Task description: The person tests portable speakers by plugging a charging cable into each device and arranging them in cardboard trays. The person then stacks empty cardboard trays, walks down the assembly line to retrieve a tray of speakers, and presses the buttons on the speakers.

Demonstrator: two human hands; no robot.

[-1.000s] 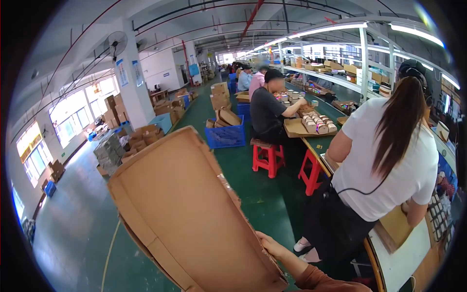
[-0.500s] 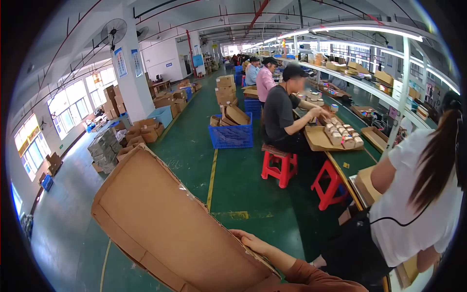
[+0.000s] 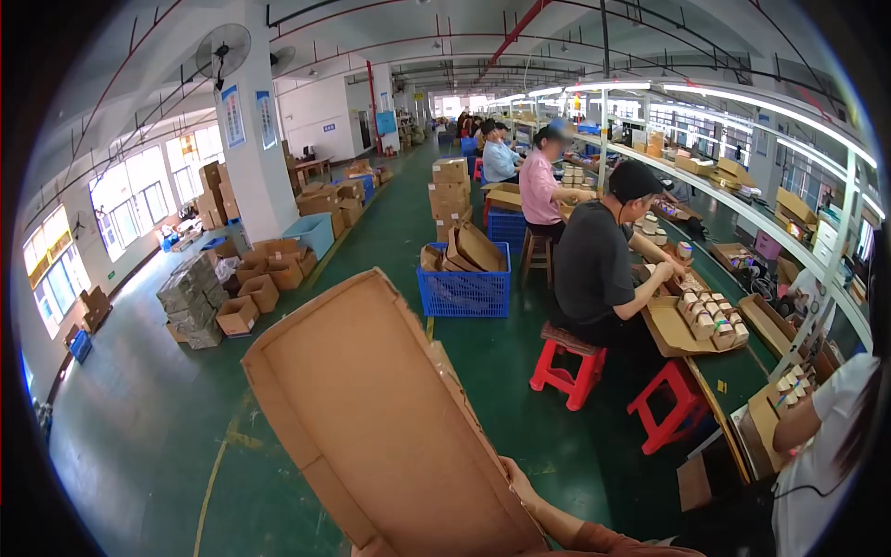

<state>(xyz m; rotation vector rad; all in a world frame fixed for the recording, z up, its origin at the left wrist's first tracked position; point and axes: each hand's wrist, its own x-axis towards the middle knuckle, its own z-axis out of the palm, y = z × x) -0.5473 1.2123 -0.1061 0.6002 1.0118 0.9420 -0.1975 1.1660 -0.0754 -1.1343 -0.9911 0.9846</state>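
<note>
Right hand (image 3: 522,485) curled at the right edge of a shallow cardboard box (image 3: 380,399); left hand's state unclear.

Right hand (image 3: 522,483) grips the right edge of a large, shallow cardboard tray (image 3: 390,408), held tilted with its inside facing the camera. Beyond it, a blue crate (image 3: 464,302) on the green floor (image 3: 371,239) contains several cardboard pieces (image 3: 475,247). To the right, 1 person in a dark shirt (image 3: 594,265) sits on a red stool (image 3: 568,371) at a workbench (image 3: 729,381), both hands near small blocks (image 3: 710,320). A 2nd red stool (image 3: 670,408) stands beside the bench. Cartons (image 3: 450,190) are stacked behind the crate.
</note>
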